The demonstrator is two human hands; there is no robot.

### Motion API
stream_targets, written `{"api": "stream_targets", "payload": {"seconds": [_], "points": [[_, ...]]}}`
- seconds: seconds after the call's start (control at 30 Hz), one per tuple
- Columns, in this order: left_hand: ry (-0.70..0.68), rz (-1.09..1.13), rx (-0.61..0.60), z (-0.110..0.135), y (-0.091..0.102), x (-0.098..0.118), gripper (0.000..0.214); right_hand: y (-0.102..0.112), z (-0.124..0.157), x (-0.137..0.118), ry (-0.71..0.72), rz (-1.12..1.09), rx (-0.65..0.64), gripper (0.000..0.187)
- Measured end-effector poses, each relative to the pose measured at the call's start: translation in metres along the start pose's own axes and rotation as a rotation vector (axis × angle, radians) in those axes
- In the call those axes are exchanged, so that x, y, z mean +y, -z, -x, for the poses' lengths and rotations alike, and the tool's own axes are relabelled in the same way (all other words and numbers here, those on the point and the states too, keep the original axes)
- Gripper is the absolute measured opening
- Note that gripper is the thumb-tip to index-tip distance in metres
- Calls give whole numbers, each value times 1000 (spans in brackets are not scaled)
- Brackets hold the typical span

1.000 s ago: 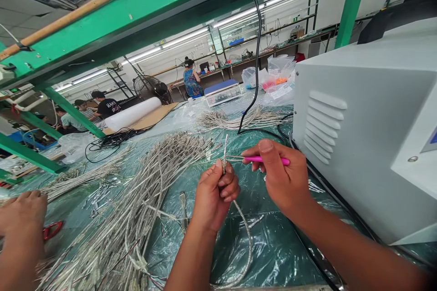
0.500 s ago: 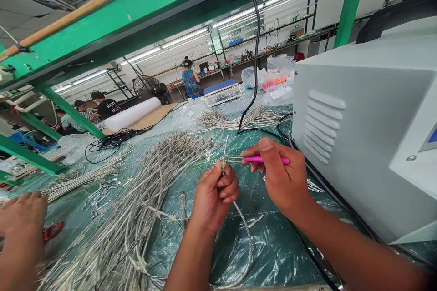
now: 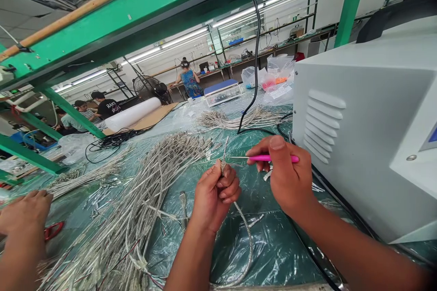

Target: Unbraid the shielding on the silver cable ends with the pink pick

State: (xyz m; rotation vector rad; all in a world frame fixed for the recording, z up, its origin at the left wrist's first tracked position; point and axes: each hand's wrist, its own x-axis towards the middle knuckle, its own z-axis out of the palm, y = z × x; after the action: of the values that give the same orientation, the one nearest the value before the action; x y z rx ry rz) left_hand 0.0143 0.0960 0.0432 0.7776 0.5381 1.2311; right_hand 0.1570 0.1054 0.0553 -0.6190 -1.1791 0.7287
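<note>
Between thumb and fingers, my left hand pinches a grey braided cable close to its stripped end, which points upward. The rest of the cable loops down to the table's front. My right hand grips the pink handle of a thin pointed pick. The pick's metal tip lies just right of the cable end; whether it touches is too small to tell. Left of my hands spreads a big pile of similar cables, some with bare coloured wires. A USB-like plug lies beside my left wrist.
A grey machine with vents stands close on the right, with black cords along it. Another person's hand is at the left, near red-handled tool loops. A black cord hangs from the green shelf beam.
My right hand has moved a little right, drawing the pick's tip back from the cable end. My left hand stays nearly still. The other person's hand at the left has shifted slightly right.
</note>
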Motion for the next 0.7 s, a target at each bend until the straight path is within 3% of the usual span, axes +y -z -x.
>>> {"api": "stream_targets", "payload": {"seconds": [0.13,0.27,0.5,0.7], "points": [[-52,-18,40,-1,-2,-2,29,-3,-3,-1,120,-35,131,21],[-121,-39,68,-1,-5,-4,16,-4,-8,-2,3,-2,257,8],[-187,-71,101,-4,-2,-6,15,0,-15,8,-207,-27,275,8],[-141,13,-5,-1,-2,-3,26,-5,-14,4,-259,-64,184,8]]}}
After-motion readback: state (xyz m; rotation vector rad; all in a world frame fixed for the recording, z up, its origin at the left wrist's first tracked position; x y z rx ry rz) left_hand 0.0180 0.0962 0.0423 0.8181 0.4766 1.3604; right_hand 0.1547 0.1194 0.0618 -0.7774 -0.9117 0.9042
